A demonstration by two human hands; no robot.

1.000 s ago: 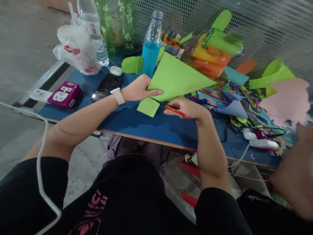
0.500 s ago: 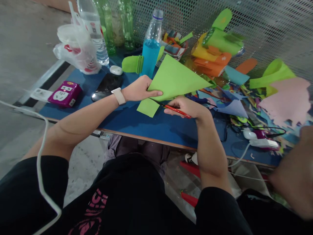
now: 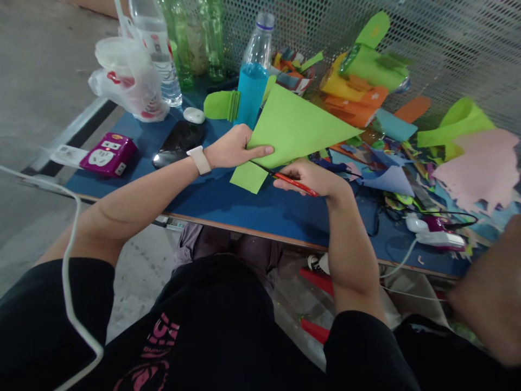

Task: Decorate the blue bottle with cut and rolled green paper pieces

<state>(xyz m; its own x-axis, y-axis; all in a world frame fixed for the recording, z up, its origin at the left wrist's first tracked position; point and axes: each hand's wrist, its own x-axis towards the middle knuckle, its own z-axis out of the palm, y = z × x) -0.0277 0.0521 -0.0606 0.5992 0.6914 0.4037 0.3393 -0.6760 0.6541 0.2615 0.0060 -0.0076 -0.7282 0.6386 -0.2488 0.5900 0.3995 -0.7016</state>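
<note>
Between thumb and fingers, my left hand point(image 3: 238, 147) pinches the left edge of a large light-green sheet of paper point(image 3: 299, 126), held raised over the blue table. My right hand point(image 3: 307, 178) is wrapped round the red handles of a pair of scissors point(image 3: 293, 183). Their dark blades point left, at the sheet's lower edge near my left thumb; part of the blades is hidden. Below the blades shows a smaller squarish green paper piece point(image 3: 249, 178); whether it is still joined to the sheet I cannot tell. Behind my left hand lie stacked green paper shapes point(image 3: 222, 105).
A bottle of blue liquid point(image 3: 251, 87) stands just behind the sheet. On the left are a black phone point(image 3: 178, 142), a purple power socket point(image 3: 109, 155) and a bagged cup point(image 3: 130, 81). Paper scraps point(image 3: 391, 174) cover the right side. Another person's arm point(image 3: 494, 293) is at far right.
The large green sheet has tilted slightly, its right tip shifting right and its top edge left. My left thumb has moved a little on the paper. The scissors stay nearly in place.
</note>
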